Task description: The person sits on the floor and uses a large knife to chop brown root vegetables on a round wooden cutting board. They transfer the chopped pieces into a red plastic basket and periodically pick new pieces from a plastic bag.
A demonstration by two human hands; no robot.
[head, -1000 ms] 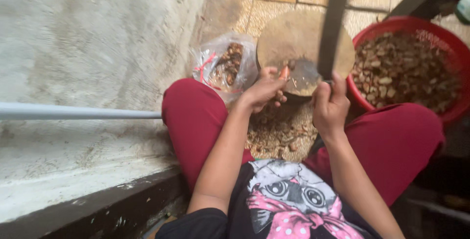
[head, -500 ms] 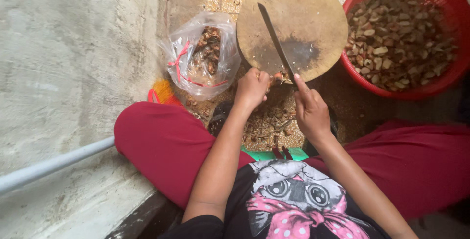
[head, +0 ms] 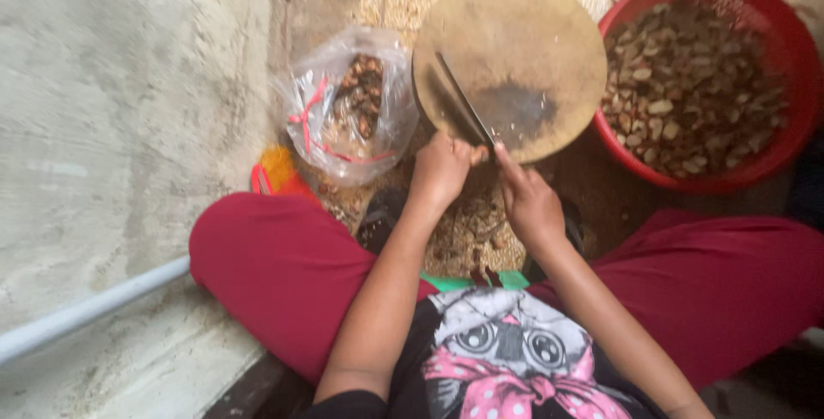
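Down at the near edge of the round wooden board, the left hand closes around the knife, blade flat across the wood, while the right hand pinches something small beside it, steadying it for cutting.

Left hand grips the knife, blade lying across the round wooden board. Right hand sits just beside it at the board's near edge. Red basin of shells on the right, plastic bag on the left.
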